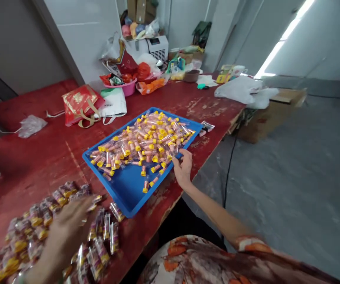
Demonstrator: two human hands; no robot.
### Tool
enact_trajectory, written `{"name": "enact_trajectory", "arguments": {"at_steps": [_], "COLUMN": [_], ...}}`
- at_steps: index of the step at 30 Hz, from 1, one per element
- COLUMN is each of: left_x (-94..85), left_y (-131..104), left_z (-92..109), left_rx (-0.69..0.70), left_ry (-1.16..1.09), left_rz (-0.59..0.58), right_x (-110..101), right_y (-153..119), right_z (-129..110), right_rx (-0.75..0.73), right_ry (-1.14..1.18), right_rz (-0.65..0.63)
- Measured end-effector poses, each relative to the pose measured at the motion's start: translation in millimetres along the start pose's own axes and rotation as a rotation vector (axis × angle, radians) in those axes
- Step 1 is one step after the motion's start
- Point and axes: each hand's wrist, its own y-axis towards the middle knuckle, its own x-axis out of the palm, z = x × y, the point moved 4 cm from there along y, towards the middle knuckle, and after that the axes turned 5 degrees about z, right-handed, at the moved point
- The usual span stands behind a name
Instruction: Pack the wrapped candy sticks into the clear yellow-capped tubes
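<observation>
A blue tray (pixel 125 189) lies on the red table, heaped with clear tubes (pixel 146 138) that have yellow caps and pinkish contents. My right hand (pixel 183 165) is at the tray's near right rim, thumb and forefinger curled close together by the tubes; whether something small is between them is hidden. On the left, my left hand (pixel 69 223) hovers over or rests among a spread of wrapped packets (pixel 100 250) with yellow and purple parts. It is smeared by motion, and its fingers cannot be made out clearly.
A red gift bag (pixel 81 103), a white bag (pixel 115 104) and a pink basin (pixel 129 87) stand behind the tray. Clear plastic (pixel 32 125) lies at left. White plastic bags (pixel 237 90) and a cardboard box (pixel 264 118) are at right, with a black cable on the floor.
</observation>
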Motion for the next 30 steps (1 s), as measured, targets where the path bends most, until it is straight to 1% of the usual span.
{"name": "enact_trajectory", "arguments": {"at_steps": [1, 2, 3, 4, 6, 8, 10, 13, 16, 18, 19, 21, 23, 25, 27, 28, 30], "left_x": [10.6, 24.0, 38.9, 54.6, 83.3, 104.0, 116.3, 125.6, 130.2, 130.4, 128.7, 120.3, 103.3, 78.2, 50.5, 37.8, 16.8], "left_y": [7, 14, 19, 24, 30, 32, 33, 38, 46, 49, 49, 50, 51, 55, 58, 59, 54], "left_z": [19, 37, 52, 64, 76, 75, 65, 45, 26, 17, 15, 16, 28, 53, 86, 104, 139], "left_rx": [0.131, 0.233, 0.305, 0.351, 0.375, 0.366, 0.358, 0.358, 0.353, 0.345, 0.341, 0.327, 0.306, 0.283, 0.266, 0.244, 0.193], "left_ry": [-0.029, -0.05, -0.056, -0.055, -0.035, -0.012, 0.003, 0.012, 0.022, 0.038, 0.043, 0.047, 0.032, -0.012, -0.099, -0.141, -0.226], "left_rz": [-0.059, -0.12, -0.172, -0.223, -0.302, -0.343, -0.354, -0.347, -0.316, -0.29, -0.276, -0.252, -0.227, -0.192, -0.191, -0.208, -0.247], "right_x": [3, 6, 9, 12, 17, 23, 32, 52, 71, 75, 72, 58, 34, 8, -14, -21, -26], "right_y": [0, 0, 1, 2, 4, 8, 13, 20, 24, 28, 31, 45, 69, 101, 135, 151, 173], "right_z": [0, 1, 1, 2, 3, 5, 6, 5, 2, 3, 5, 15, 32, 53, 75, 85, 101], "right_rx": [-0.029, -0.056, -0.077, -0.094, -0.118, -0.129, -0.131, -0.13, -0.136, -0.155, -0.169, -0.196, -0.201, -0.163, -0.096, -0.066, -0.023], "right_ry": [0.008, 0.016, 0.022, 0.027, 0.032, 0.03, 0.025, 0.011, -0.012, -0.033, -0.047, -0.09, -0.167, -0.285, -0.424, -0.488, -0.594], "right_rz": [0.018, 0.031, 0.041, 0.049, 0.056, 0.058, 0.056, 0.052, 0.023, -0.026, -0.059, -0.128, -0.173, -0.171, -0.153, -0.153, -0.182]}}
